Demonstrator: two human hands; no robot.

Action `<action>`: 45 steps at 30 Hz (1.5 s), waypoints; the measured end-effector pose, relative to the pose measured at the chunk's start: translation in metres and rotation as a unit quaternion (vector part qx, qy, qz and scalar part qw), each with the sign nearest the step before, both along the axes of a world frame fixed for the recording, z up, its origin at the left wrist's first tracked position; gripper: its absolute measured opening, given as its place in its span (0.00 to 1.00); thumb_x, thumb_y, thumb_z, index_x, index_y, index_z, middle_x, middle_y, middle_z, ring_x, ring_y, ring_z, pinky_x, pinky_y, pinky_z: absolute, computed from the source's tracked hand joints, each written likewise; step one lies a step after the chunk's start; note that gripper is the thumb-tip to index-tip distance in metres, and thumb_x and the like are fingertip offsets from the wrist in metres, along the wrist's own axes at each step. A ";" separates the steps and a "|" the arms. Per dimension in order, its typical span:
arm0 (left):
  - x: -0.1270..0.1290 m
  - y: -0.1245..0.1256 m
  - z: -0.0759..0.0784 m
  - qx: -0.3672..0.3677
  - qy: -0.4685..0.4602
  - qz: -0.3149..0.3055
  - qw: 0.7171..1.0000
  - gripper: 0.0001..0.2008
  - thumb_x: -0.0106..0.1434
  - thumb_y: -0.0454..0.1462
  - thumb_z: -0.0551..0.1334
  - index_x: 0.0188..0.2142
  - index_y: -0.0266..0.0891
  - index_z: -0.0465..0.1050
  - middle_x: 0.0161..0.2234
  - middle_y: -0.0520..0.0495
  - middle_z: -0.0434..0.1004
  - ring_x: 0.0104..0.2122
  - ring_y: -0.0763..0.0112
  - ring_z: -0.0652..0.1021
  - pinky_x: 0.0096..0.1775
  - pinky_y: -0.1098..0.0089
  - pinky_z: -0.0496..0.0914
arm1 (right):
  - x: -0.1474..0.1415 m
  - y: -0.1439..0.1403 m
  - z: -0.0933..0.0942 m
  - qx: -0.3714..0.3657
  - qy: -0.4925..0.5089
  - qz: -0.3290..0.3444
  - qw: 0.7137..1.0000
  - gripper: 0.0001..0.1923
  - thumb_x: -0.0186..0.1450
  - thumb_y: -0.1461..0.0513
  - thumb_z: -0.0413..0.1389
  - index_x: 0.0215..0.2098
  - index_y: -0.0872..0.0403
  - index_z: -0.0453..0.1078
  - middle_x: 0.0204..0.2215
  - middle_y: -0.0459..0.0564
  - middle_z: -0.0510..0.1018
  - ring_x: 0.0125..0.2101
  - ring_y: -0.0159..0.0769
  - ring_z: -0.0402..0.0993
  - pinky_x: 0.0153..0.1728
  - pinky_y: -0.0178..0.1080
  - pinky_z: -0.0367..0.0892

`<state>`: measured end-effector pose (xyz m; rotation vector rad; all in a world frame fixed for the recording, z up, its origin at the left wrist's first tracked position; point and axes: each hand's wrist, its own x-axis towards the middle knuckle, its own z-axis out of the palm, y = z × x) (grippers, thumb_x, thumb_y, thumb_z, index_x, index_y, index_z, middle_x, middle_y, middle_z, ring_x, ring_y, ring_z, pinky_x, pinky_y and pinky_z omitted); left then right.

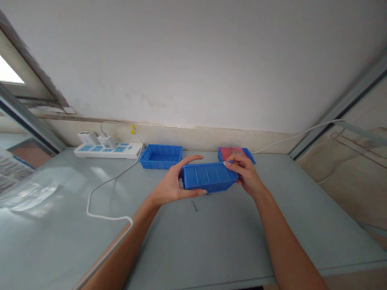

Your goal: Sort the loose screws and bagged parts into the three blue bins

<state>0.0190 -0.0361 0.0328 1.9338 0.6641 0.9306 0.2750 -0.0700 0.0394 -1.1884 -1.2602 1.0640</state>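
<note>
A blue plastic bin (210,177) is held tilted above the grey table, one ribbed side toward me. My left hand (172,183) grips its left end, thumb and fingers spread along the upper and lower edges. At the right end, my right hand (243,173) is closed on the upper corner. The bin's opening is turned away, so its inside is hidden. Just below it, a thin metal screw or nail (194,206) lies on the table. Another small bit of metal (207,195) shows partly under the bin's lower edge.
An open blue bin (161,157) stands at the back, left of my hands. Behind my right hand sits another blue bin with something red (232,153) in it. A power strip (111,150) with white plugs lies at left; its white cable (105,218) crosses my left forearm.
</note>
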 end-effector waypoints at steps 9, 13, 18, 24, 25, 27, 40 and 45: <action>0.022 0.002 -0.002 -0.371 -0.152 0.091 0.912 0.35 0.49 0.48 0.77 0.53 0.42 0.70 0.39 0.45 0.79 0.35 0.63 0.80 0.34 0.67 0.76 | 0.001 0.008 -0.014 0.091 -0.234 -0.046 0.967 0.24 0.56 0.43 0.67 0.41 0.51 0.78 0.36 0.49 0.78 0.33 0.37 0.73 0.32 0.37 0.69; 0.027 0.003 -0.003 -0.409 -0.149 0.139 0.889 0.33 0.48 0.49 0.77 0.50 0.43 0.70 0.36 0.47 0.79 0.31 0.67 0.78 0.30 0.71 0.74 | 0.000 0.014 -0.025 0.036 -0.233 -0.055 0.970 0.25 0.61 0.41 0.62 0.39 0.52 0.79 0.35 0.51 0.81 0.30 0.38 0.75 0.29 0.38 0.68; 0.025 0.005 -0.006 -0.348 -0.133 0.135 0.918 0.29 0.54 0.55 0.72 0.49 0.44 0.71 0.37 0.49 0.78 0.34 0.66 0.78 0.34 0.71 0.72 | 0.000 0.015 -0.023 0.050 -0.196 -0.092 0.975 0.24 0.62 0.40 0.61 0.34 0.53 0.80 0.31 0.51 0.82 0.27 0.38 0.74 0.27 0.38 0.66; 0.017 0.006 -0.011 -0.080 0.037 0.231 0.969 0.27 0.71 0.58 0.49 0.39 0.41 0.75 0.36 0.48 0.80 0.42 0.61 0.78 0.46 0.65 0.70 | 0.005 0.017 -0.019 0.047 -0.124 -0.129 0.983 0.27 0.57 0.39 0.63 0.29 0.54 0.80 0.22 0.47 0.76 0.21 0.34 0.68 0.21 0.37 0.59; 0.017 0.006 -0.012 -0.040 0.061 0.243 0.967 0.27 0.73 0.57 0.47 0.37 0.40 0.74 0.35 0.48 0.79 0.41 0.60 0.78 0.46 0.65 0.70 | 0.006 0.017 -0.018 0.040 -0.108 -0.139 0.984 0.27 0.56 0.38 0.63 0.27 0.54 0.79 0.19 0.46 0.73 0.19 0.32 0.64 0.19 0.36 0.56; 0.017 0.007 -0.015 0.043 0.095 0.256 0.961 0.26 0.74 0.53 0.46 0.35 0.39 0.74 0.35 0.45 0.80 0.41 0.60 0.78 0.47 0.63 0.70 | 0.008 0.018 -0.017 0.028 -0.071 -0.160 0.984 0.28 0.56 0.37 0.63 0.26 0.54 0.77 0.16 0.43 0.67 0.16 0.30 0.58 0.16 0.36 0.50; 0.017 0.011 -0.025 0.216 0.139 0.202 0.945 0.20 0.76 0.43 0.49 0.47 0.38 0.78 0.51 0.41 0.81 0.54 0.59 0.77 0.60 0.58 0.69 | 0.009 0.023 -0.021 0.092 0.098 -0.220 0.966 0.25 0.56 0.41 0.67 0.38 0.52 0.74 0.29 0.45 0.76 0.25 0.33 0.70 0.22 0.34 0.66; 0.017 0.012 -0.027 0.260 0.216 0.229 0.913 0.15 0.73 0.38 0.53 0.41 0.39 0.79 0.44 0.42 0.82 0.49 0.58 0.77 0.55 0.58 0.72 | -0.005 0.017 -0.024 0.199 -0.101 -0.127 0.966 0.34 0.57 0.47 0.69 0.58 0.48 0.71 0.50 0.54 0.76 0.39 0.40 0.77 0.38 0.44 0.77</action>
